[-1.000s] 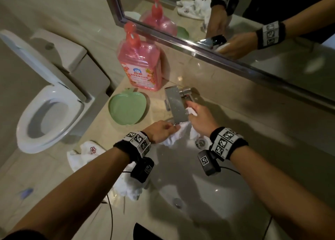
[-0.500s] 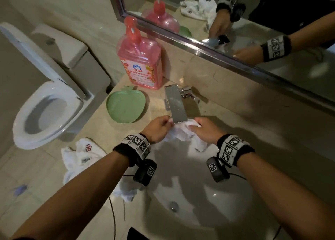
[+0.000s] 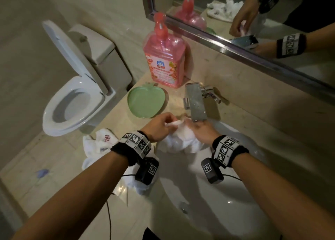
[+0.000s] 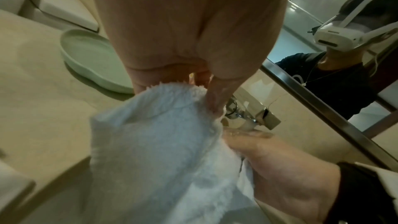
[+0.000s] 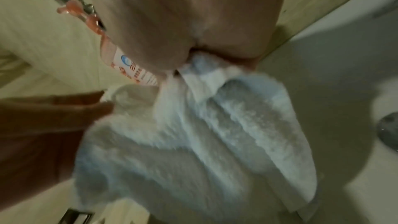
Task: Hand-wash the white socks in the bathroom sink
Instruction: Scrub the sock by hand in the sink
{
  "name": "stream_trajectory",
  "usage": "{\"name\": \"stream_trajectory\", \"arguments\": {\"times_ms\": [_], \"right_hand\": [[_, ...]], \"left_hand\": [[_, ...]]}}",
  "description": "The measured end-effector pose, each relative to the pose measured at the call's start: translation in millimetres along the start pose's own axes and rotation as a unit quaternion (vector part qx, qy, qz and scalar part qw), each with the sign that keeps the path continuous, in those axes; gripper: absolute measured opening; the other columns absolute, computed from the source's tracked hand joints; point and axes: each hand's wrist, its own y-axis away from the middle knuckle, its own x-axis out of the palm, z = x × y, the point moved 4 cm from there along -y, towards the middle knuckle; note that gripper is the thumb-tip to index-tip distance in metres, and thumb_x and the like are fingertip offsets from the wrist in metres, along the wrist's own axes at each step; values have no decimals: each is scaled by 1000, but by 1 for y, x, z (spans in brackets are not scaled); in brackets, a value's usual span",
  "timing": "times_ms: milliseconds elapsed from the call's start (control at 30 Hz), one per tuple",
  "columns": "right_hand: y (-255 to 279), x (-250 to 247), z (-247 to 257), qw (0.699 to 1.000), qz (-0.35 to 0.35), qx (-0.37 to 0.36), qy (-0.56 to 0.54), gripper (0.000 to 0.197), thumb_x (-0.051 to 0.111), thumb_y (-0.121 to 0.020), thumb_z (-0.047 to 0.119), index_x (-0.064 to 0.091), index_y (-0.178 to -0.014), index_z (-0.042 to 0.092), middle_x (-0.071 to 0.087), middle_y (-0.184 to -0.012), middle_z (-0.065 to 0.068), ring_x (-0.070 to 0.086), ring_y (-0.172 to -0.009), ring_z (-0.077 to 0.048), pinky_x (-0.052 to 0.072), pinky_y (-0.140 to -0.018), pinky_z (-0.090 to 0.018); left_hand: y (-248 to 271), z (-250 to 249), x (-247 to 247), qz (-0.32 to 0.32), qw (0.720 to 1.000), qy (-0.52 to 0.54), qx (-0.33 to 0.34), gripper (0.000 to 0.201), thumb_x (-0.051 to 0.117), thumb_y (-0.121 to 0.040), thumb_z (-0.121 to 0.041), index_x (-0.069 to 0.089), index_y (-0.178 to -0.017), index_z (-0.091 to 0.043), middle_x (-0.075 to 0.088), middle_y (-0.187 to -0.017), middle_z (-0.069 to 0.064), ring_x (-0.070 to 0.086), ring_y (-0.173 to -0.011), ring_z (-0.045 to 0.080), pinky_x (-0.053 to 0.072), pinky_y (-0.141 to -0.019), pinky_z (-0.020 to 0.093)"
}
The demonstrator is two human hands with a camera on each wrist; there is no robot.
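Head view: both my hands pinch one white sock [image 3: 181, 141] under the tap [image 3: 196, 103], over the sink [image 3: 235, 194], left hand [image 3: 159, 126], right hand [image 3: 201, 131]. More socks [image 3: 101, 143] lie on the tabletop [image 3: 76, 176]. Pink soap bottle [image 3: 164, 58] label: Chinese characters, too small to read.

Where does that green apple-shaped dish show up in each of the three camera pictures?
Head view: the green dish lies on the counter, left of the tap and in front of the pink soap bottle.
Left wrist view: the dish sits upper left, partly behind the left hand.
Right wrist view: not clearly in it.
Shared landmark: the white sock that both hands hold, seen in all three.
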Motion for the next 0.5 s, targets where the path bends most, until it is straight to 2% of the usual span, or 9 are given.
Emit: {"name": "stream_trajectory", "arguments": {"times_ms": [100,167,200,300,400,433,500], "right_hand": [[8,-13,-6,999,-23,-5,-29,36,58,-100,29,70,-90,-3,65,-71,-4,60,-70,-17,44,-58,-21],[12,-19,-9,998,-48,-23,-40,30,65,-96,28,73,-86,1,64,-66,-1,56,-60,-10,42,-54,-22],[13,-22,-9,997,-64,-24,-35,30,66,-96,32,72,-82,6,64,-67,-3,54,-59,-11,40,-54,-23],[17,-28,-12,996,-90,-24,2,29,58,-100,35,63,-76,20,60,-68,4,53,-62,-13,38,-54,-24],[23,-28,-17,996,-75,-22,36,26,57,-97,13,51,-76,28,51,-71,11,51,-71,-13,34,-55,-18],[24,-28,-18,996,-81,-20,31,26,58,-93,7,51,-81,29,50,-74,15,50,-74,-11,33,-56,-15],[26,-28,-19,995,-95,-31,-5,22,66,-86,8,58,-92,28,59,-81,16,58,-76,-6,40,-58,-16]], "left_hand": [[-12,-5,17,26,1000,-11,-6,15,59,-96,-20,61,-107,-9,67,-99,6,61,-88,23,50,-87,39],[-21,-9,25,34,999,-24,-9,17,55,-99,-23,59,-109,-10,67,-102,9,61,-88,24,50,-86,38],[-26,-11,28,37,999,-32,-14,19,53,-100,-25,59,-110,-10,66,-106,10,60,-90,24,49,-86,37],[-33,-12,33,48,998,-28,-33,25,52,-100,-31,58,-113,-10,66,-108,9,61,-96,26,48,-86,36],[-34,-17,38,70,997,-13,-7,17,59,-97,-29,58,-105,-14,64,-94,1,60,-85,20,48,-78,32],[-34,-20,39,75,997,-11,3,15,58,-97,-26,59,-105,-13,65,-94,2,61,-87,22,49,-81,33],[-36,-27,41,85,996,-22,31,18,53,-98,-18,63,-111,-10,69,-106,9,63,-98,27,50,-91,38]]}}
